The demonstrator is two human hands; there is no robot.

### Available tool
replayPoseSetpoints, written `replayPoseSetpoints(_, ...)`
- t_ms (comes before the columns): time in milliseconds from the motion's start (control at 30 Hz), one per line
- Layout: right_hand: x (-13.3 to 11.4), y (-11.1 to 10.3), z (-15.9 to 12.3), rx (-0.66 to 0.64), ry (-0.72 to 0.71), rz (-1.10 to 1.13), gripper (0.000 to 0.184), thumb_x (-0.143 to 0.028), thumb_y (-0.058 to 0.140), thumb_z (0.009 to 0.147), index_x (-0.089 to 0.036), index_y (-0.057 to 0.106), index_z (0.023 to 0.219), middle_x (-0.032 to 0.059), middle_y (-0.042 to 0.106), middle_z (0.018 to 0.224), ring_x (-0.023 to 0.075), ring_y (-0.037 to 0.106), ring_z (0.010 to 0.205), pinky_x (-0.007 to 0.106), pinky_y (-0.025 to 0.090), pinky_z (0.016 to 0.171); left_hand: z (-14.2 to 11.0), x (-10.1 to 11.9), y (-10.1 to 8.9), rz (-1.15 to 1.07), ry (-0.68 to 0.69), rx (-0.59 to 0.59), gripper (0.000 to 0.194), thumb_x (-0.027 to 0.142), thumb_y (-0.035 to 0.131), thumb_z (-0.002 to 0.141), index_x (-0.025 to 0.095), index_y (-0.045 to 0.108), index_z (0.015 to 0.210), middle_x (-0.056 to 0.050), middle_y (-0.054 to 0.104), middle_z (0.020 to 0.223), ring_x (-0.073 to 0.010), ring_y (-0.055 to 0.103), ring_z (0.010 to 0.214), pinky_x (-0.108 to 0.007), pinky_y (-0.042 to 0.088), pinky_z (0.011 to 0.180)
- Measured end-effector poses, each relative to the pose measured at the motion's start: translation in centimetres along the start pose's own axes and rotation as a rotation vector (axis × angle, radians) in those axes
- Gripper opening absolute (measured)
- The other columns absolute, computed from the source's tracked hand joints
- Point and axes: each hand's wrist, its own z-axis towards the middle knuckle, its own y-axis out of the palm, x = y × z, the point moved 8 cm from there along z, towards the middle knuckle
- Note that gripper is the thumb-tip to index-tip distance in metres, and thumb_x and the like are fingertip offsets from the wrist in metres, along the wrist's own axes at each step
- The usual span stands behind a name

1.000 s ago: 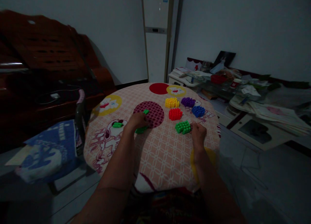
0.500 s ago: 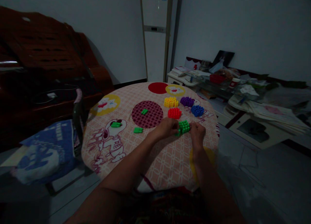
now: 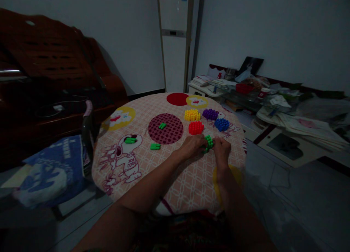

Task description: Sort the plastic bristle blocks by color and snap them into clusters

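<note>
A green cluster of studded blocks (image 3: 209, 141) lies on the round table (image 3: 142, 161), which is covered by a patterned cloth. My left hand (image 3: 193, 146) presses against its left side with curled fingers. On the cluster's right side my right hand (image 3: 222, 148) grips it. Three loose green pieces lie further left: one (image 3: 162, 126) on the dark red circle, one (image 3: 155, 146) below it, one (image 3: 130, 140) on the cartoon dog. Red (image 3: 196, 127), yellow (image 3: 192, 115), purple (image 3: 210, 114) and blue (image 3: 222, 124) clusters sit just beyond my hands.
A chair with a blue towel (image 3: 51, 171) stands left of the table. A dark wooden sofa (image 3: 49, 80) fills the left. At the right is a low glass table (image 3: 246, 91) piled with clutter, with papers (image 3: 306, 126) spread beyond it. A tall white unit (image 3: 175, 40) stands behind.
My left hand left the loose green pieces on the left and crossed right to the green cluster, where it now presses its left side. My right hand stayed on the cluster.
</note>
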Motion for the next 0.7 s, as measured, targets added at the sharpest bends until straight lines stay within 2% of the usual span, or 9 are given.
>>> replayPoseSetpoints(167, 0.3, -0.1, -0.1, 0.018, 0.057, 0.054, 0.042, -0.045, 0.046, 0.088, -0.015, 0.069, 0.071, 0.0021, 0.059, 0.056, 0.0163, 0.049, 0.058, 0.026, 0.038, 0.055, -0.1, 0.0, 0.4, -0.012, 0.014, 0.003, 0.013, 0.025, 0.062, 0.088, 0.02, 0.07, 0.097, -0.005, 0.067, 0.1, -0.0176, 0.061, 0.087, -0.025, 0.043, 0.069)
replayPoseSetpoints(267, 0.3, -0.2, -0.1, 0.024, 0.06, 0.069, 0.04, -0.045, 0.047, 0.087, -0.015, 0.069, 0.071, 0.0015, 0.059, 0.056, 0.0161, 0.049, 0.058, 0.026, 0.038, 0.055, -0.3, -0.4, -0.7, -0.067, 0.012, 0.071, 0.019, 0.029, 0.063, 0.087, 0.02, 0.068, 0.104, -0.005, 0.067, 0.102, -0.0182, 0.062, 0.09, -0.027, 0.045, 0.074)
replayPoseSetpoints(333, 0.2, -0.2, -0.2, 0.025, 0.06, 0.084, 0.04, -0.044, 0.047, 0.086, -0.015, 0.07, 0.072, 0.0013, 0.059, 0.056, 0.0162, 0.049, 0.058, 0.026, 0.038, 0.055, -0.5, -1.6, -2.1, -0.123, -0.032, 0.15, 0.021, 0.032, 0.064, 0.087, 0.018, 0.067, 0.103, -0.005, 0.068, 0.099, -0.0179, 0.062, 0.089, -0.027, 0.047, 0.077)
replayPoseSetpoints(400, 0.2, -0.1, -0.2, 0.022, 0.065, 0.097, 0.039, -0.044, 0.047, 0.086, -0.015, 0.07, 0.073, 0.0015, 0.059, 0.056, 0.0163, 0.049, 0.059, 0.026, 0.038, 0.055, -1.0, -4.2, -3.8, -0.152, -0.152, 0.245, 0.017, 0.029, 0.062, 0.087, 0.017, 0.067, 0.098, -0.006, 0.068, 0.094, -0.0174, 0.062, 0.085, -0.028, 0.047, 0.079)
replayPoseSetpoints(467, 0.3, -0.1, -0.2, 0.019, 0.073, 0.104, 0.039, -0.044, 0.047, 0.085, -0.015, 0.071, 0.073, 0.0017, 0.06, 0.057, 0.0164, 0.049, 0.059, 0.027, 0.039, 0.055, -2.2, -7.8, -5.4, -0.135, -0.335, 0.346, 0.015, 0.024, 0.059, 0.087, 0.016, 0.068, 0.096, -0.007, 0.07, 0.094, -0.0183, 0.063, 0.086, -0.03, 0.048, 0.082)
replayPoseSetpoints(567, 0.3, 0.0, -0.2, 0.022, 0.077, 0.099, 0.039, -0.044, 0.047, 0.085, -0.015, 0.071, 0.074, 0.0021, 0.061, 0.058, 0.0164, 0.05, 0.059, 0.027, 0.04, 0.056, -4.8, -13.1, -6.9, -0.036, -0.599, 0.452, 0.026, 0.02, 0.055, 0.087, 0.014, 0.068, 0.109, -0.013, 0.07, 0.112, -0.024, 0.063, 0.104, -0.035, 0.048, 0.093)
replayPoseSetpoints(633, 0.3, 0.0, -0.1, 0.019, 0.07, 0.09, 0.04, -0.044, 0.046, 0.086, -0.015, 0.071, 0.074, 0.0025, 0.062, 0.059, 0.0166, 0.05, 0.06, 0.027, 0.04, 0.057, -6.1, -15.9, -6.7, 0.02, -0.691, 0.432, 0.035, 0.021, 0.057, 0.086, 0.013, 0.066, 0.119, -0.015, 0.066, 0.126, -0.0271, 0.059, 0.117, -0.037, 0.045, 0.101)
replayPoseSetpoints(700, 0.4, 0.0, -0.1, 0.014, 0.062, 0.081, 0.041, -0.045, 0.046, 0.087, -0.015, 0.071, 0.074, 0.0027, 0.062, 0.059, 0.0168, 0.051, 0.06, 0.027, 0.04, 0.057, -6.7, -17.9, -5.6, 0.036, -0.735, 0.329, 0.038, 0.023, 0.059, 0.085, 0.014, 0.067, 0.121, -0.015, 0.066, 0.128, -0.0284, 0.059, 0.12, -0.037, 0.044, 0.104)
